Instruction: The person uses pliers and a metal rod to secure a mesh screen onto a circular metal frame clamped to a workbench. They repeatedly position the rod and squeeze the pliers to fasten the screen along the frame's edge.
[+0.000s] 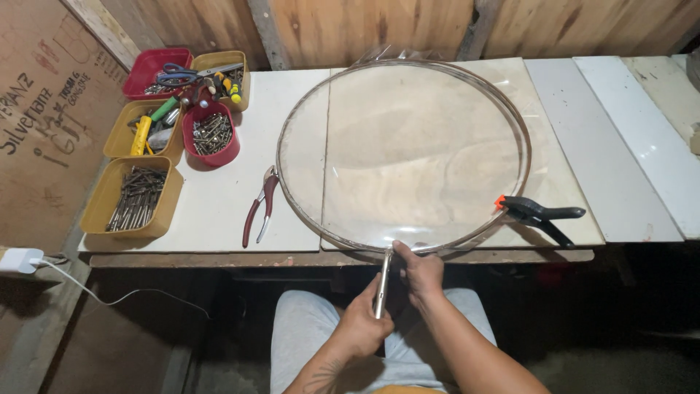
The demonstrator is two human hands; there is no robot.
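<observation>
Left hand [362, 321] fingers closed round metal tool [382, 284]; right hand [421, 271] fingers pinch hoop [510, 109] rim. Risk: tool slip tears clear film [415, 146]; lone clamp [538, 213] lets hoop shift.

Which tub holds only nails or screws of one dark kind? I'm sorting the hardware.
The yellow tub nearest the table's front edge: just dark nails or screws. The other yellow tubs hold mixed tools.

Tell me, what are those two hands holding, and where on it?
The left hand grips the metal strip by its free lower end; the right hand pinches the round hoop where strip and near rim meet.
</observation>
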